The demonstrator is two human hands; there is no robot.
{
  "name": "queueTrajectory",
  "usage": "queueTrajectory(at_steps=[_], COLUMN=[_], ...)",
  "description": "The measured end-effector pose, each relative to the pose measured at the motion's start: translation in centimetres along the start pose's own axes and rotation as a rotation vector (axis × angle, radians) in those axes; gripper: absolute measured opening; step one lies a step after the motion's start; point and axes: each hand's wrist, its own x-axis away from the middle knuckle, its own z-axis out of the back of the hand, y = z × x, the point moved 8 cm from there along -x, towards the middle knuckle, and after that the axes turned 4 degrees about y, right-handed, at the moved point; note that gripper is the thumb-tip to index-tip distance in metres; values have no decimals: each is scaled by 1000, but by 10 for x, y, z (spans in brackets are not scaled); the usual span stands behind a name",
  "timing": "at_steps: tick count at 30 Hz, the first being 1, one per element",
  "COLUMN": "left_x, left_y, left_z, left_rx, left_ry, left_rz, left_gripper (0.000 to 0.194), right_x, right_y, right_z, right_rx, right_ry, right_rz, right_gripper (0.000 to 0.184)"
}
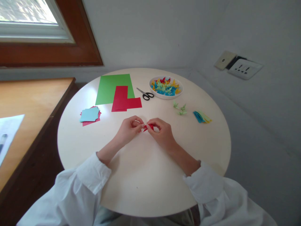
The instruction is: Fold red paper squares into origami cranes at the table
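A small folded piece of red paper (150, 127) is pinched between my two hands, just above the round white table. My left hand (131, 129) is closed, thumb and fingertips on the paper's left end. From the other side my right hand (162, 129) grips the paper between thumb and forefinger. The fingers cover much of the paper, so its exact folded shape is hard to make out. Several light green folded paper pieces (181, 108) lie beyond my right hand, near folded blue, green and yellow strips (202, 117).
A white bowl (153, 92) of colourful folded paper pieces stands at the back. Black-handled scissors (146, 94) lie beside it. Left of them are a green sheet (105, 89), red paper pieces (120, 97) and a stack of light blue and red squares (89, 114). A wooden desk (35, 94) stands left.
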Motion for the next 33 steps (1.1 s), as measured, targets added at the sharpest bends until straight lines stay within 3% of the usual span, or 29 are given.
queueTrajectory(at_steps=[33], left_x=[-1], left_y=[-2], left_z=[-5], left_rx=[-4], left_ry=[-20], left_rz=[-62], left_gripper=[19], right_x=[1], right_y=[3], right_z=[-3], right_rx=[22], right_ry=[-12], right_rz=[-51], right_gripper=[8])
